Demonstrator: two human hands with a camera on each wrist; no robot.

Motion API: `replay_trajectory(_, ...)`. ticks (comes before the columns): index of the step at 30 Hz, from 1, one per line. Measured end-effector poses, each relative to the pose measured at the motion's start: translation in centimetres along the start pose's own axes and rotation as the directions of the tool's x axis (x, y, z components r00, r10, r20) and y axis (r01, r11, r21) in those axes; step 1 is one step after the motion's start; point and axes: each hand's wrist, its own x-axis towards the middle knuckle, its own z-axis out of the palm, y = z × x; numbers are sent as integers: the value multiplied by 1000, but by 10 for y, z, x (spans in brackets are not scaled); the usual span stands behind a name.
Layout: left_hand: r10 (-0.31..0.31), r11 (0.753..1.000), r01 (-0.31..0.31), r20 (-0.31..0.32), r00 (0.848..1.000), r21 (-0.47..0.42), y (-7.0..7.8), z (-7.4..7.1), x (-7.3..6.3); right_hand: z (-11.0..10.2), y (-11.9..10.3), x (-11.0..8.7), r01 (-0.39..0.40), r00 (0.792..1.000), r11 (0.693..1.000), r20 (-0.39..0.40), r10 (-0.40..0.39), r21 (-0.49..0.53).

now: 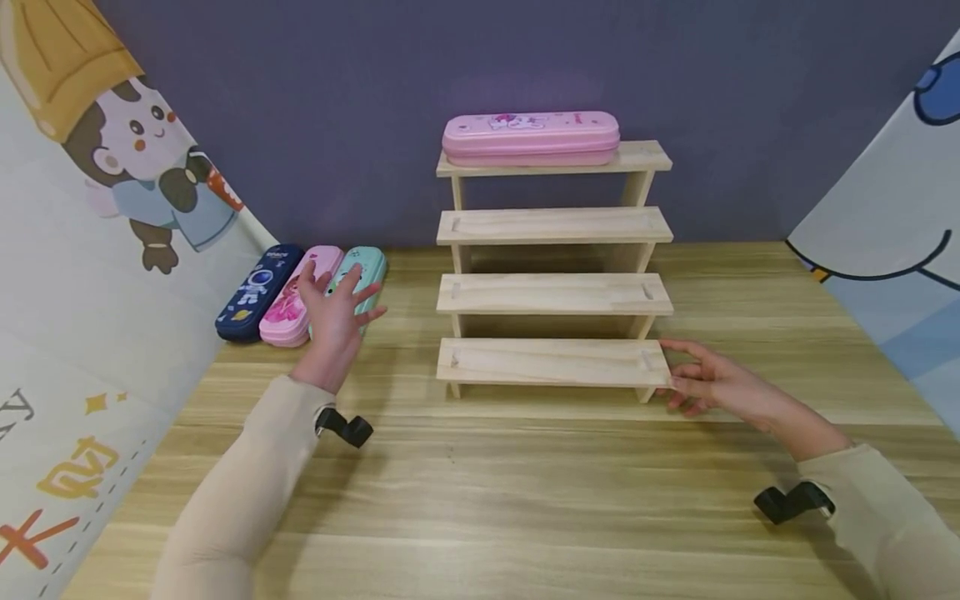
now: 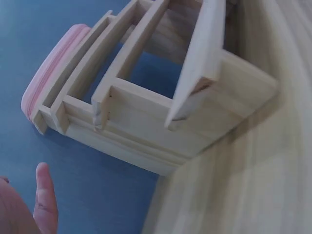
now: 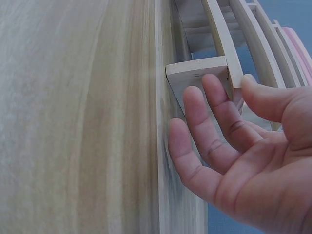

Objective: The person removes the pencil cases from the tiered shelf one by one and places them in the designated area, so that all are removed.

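A stepped wooden display rack [image 1: 551, 362] stands on the table, with a pink pencil case [image 1: 532, 146] lying across its top tier. At the right end of the lowest tier is my right hand [image 1: 712, 383]; in the right wrist view its thumb [image 3: 265, 100] and fingers lie on either side of the board's end, pinching it. My left hand [image 1: 333, 321] hovers over a mint-green pencil case [image 1: 372, 260], fingers spread, holding nothing. Beside that case lie another pink pencil case [image 1: 285, 312] and a navy one [image 1: 258, 292]. The hand partly hides the mint case.
A dark wall panel [image 1: 360, 125] rises behind the wood-grain table [image 1: 480, 500]. Printed cartoon sheets flank it, one on the left [image 1: 97, 317] and one on the right [image 1: 915, 208]. Both sleeves carry black wrist mounts.
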Motion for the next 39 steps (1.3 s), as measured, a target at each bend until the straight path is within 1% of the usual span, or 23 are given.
replay_trajectory(4, 5, 1000, -5, 67, 998, -10, 4, 14, 7, 1, -1, 0, -4, 1000, 1000, -7, 4, -6)
replay_trajectory(7, 1, 1000, 2, 119, 993, -24, 7, 25, 13, 2, -2, 0, -4, 1000, 1000, -9, 4, -13)
replay_trajectory(11, 19, 1000, -15, 170, 985, -22, 10, 42, 19, 2, -3, 0, -2, 1000, 1000, -11, 1, -13)
replay_trajectory(19, 50, 998, -55, 273, 961, 9, 15, 82, 30, 1, -2, 0, 8, 1000, 1000, -9, -8, -8)
replay_trajectory(24, 62, 998, -68, 308, 949, 11, 18, 107, 35, 2, -1, 0, 15, 1000, 1000, -3, -15, -8)
replay_trajectory(30, 58, 998, -62, 301, 952, 1, 23, 135, 37, 1, 1, 0, 28, 1000, 1000, -1, -28, -5)
replay_trajectory(32, 52, 998, -61, 306, 951, 20, 25, 143, 38, 1, 0, 0, 25, 1000, 1000, -1, -25, -7)
replay_trajectory(34, 38, 997, -56, 323, 946, 46, 27, 150, 38, 1, -1, 0, 13, 1000, 1000, -2, -13, -10)
replay_trajectory(36, 25, 997, -51, 348, 937, 65, 27, 157, 39, 1, -1, 1, 4, 1000, 1000, -4, -4, -11)
replay_trajectory(39, 14, 996, -45, 380, 925, 71, 28, 166, 40, 1, -2, 1, -3, 1000, 1000, -2, 3, -12)
